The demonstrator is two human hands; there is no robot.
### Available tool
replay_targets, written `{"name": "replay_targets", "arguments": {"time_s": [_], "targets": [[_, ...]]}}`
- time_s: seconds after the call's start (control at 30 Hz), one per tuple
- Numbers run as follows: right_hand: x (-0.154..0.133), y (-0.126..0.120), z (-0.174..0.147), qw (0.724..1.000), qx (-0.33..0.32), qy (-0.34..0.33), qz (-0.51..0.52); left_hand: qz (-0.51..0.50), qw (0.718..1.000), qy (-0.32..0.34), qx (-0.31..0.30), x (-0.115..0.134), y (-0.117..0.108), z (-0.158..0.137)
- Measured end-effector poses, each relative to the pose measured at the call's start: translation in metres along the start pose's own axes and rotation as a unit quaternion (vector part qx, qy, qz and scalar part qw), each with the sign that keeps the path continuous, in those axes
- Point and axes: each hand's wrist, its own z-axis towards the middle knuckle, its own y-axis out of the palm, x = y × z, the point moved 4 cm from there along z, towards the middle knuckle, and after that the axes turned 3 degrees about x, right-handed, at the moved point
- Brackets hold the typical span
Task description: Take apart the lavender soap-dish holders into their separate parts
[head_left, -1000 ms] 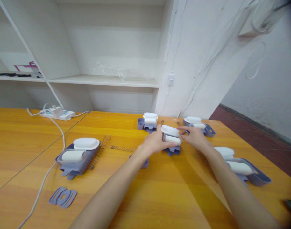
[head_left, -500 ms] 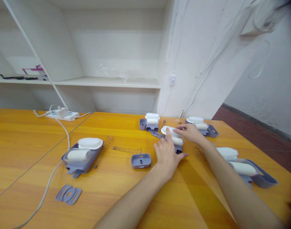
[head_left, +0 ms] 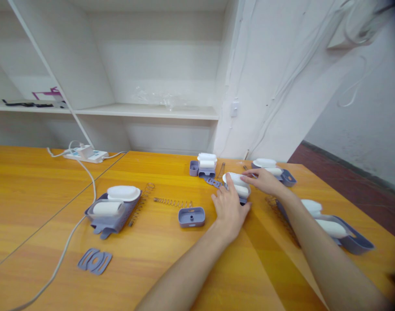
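Near the middle right of the table sits a grey-purple plastic housing (head_left: 244, 200) bearing a white oval piece (head_left: 235, 179) and a white roller-like cylinder (head_left: 241, 191). My left hand (head_left: 228, 211) grips this housing from the near left, index finger up against the white oval piece and thumb at the near right side. From the right, my right hand (head_left: 265, 181) pinches the end of the oval piece with bent fingers. My left hand partly hides the housing. Left of it lie an open grey-purple box part (head_left: 191, 217) and a coil spring (head_left: 173, 203).
Similar sets stand at the left (head_left: 115, 211), back (head_left: 207, 165), back right (head_left: 269, 167) and right (head_left: 333, 229). A flat grey cutout plate (head_left: 94, 261) lies front left. A white cable (head_left: 71, 237) runs from a power strip (head_left: 85, 154) across the table.
The housing with its white pieces has shifted slightly right. My left thumb has drawn in towards it, and my right hand has moved slightly right along with the oval piece.
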Motion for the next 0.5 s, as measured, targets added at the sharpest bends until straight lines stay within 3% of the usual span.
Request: {"name": "replay_targets", "arguments": {"time_s": [0.2,0.5], "targets": [[-0.004,-0.007,-0.003,0.998,0.065,0.017,0.021,-0.03,0.999,-0.014,-0.014,-0.009,-0.006,0.005],[-0.004,-0.012,-0.006,0.989,0.132,0.038,0.051,-0.097,0.995,0.02,-0.004,-0.022,-0.02,0.004]]}}
